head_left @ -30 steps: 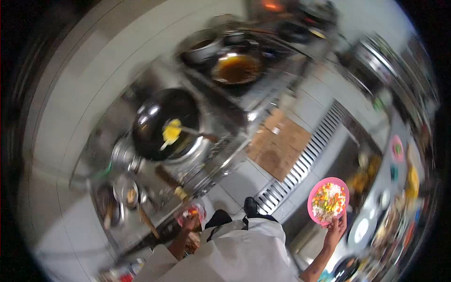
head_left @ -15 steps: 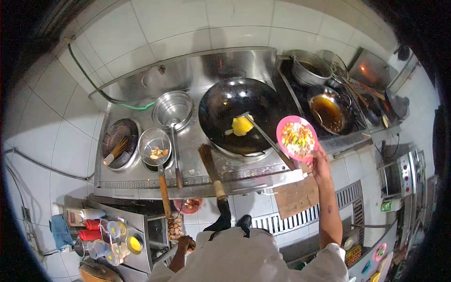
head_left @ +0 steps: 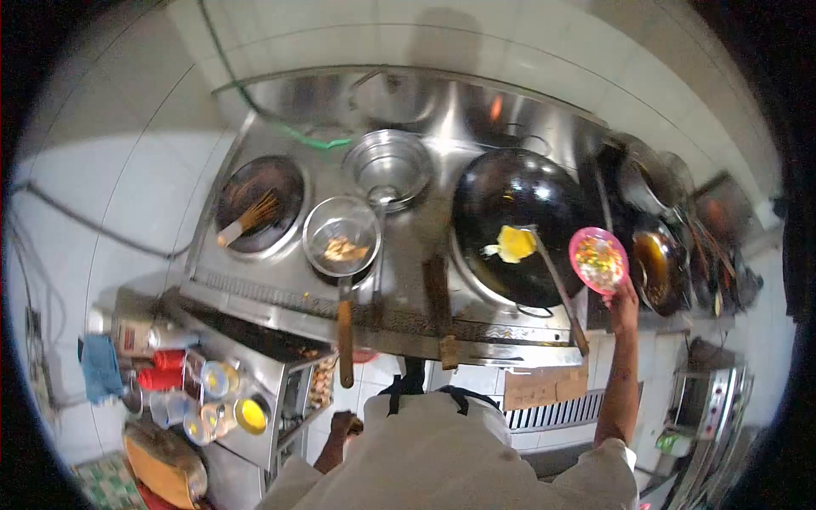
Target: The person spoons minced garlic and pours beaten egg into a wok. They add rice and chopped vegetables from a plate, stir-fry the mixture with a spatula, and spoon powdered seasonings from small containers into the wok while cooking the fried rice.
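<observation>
My right hand [head_left: 622, 297] grips the lower rim of a pink plate [head_left: 599, 260] of rice with diced vegetables, held over the right edge of a large black wok [head_left: 527, 204]. Cooked yellow egg [head_left: 514, 244] sits in the wok, with a long-handled ladle [head_left: 559, 293] resting against it and its handle over the stove's front edge. Low beside my body, my left hand [head_left: 346, 424] is curled round a small brownish thing that I cannot make out.
A strainer [head_left: 342, 236] with brown pieces, a metal bowl [head_left: 387, 167] and a bamboo brush [head_left: 251, 217] lie on the steel stove [head_left: 280, 293]. A pan of brown oil [head_left: 653, 268] stands right. At lower left are containers, including a yellow-filled bowl [head_left: 251, 415].
The view has turned left, so the stove shows farther right. My right hand has brought the pink plate from beside the stove to the wok's edge. My left hand has left the pink basket.
</observation>
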Demonstrator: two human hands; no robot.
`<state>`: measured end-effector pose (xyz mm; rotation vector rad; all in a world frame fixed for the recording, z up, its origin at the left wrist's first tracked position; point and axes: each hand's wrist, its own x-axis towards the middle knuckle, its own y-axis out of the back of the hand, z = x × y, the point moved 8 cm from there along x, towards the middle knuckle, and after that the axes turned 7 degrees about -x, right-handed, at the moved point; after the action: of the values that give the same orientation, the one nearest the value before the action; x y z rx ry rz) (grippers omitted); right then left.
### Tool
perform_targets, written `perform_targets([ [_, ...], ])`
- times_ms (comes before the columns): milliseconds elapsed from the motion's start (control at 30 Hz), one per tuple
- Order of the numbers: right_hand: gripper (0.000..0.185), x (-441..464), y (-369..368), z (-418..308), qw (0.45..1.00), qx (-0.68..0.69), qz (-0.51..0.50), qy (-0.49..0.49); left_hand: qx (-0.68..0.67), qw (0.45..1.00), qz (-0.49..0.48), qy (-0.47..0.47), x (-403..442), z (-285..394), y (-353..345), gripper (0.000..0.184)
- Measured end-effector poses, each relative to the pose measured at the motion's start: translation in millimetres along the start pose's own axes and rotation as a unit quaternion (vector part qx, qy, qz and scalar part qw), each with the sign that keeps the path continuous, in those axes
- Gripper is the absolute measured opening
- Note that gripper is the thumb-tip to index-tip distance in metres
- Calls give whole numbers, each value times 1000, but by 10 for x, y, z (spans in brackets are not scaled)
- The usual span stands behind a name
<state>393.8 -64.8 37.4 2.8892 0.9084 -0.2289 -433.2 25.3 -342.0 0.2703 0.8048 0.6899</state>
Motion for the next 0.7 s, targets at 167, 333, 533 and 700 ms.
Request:
perform_targets([
  [167, 41, 90, -92, -14, 999, 18, -39, 8, 248, 967, 45, -50, 246, 19, 68, 18],
  [333, 36, 189, -59, 16, 999, 25, -42, 11, 340, 939, -27, -42, 249, 141, 17, 18],
  [533, 37, 229, -14, 17, 1000, 10, -7, -7, 226, 967, 32, -112, 75, 423, 166, 15],
  [700, 39, 258, 28, 26, 1000, -12, 19, -17, 112, 992, 40, 50, 188, -50, -12, 17],
])
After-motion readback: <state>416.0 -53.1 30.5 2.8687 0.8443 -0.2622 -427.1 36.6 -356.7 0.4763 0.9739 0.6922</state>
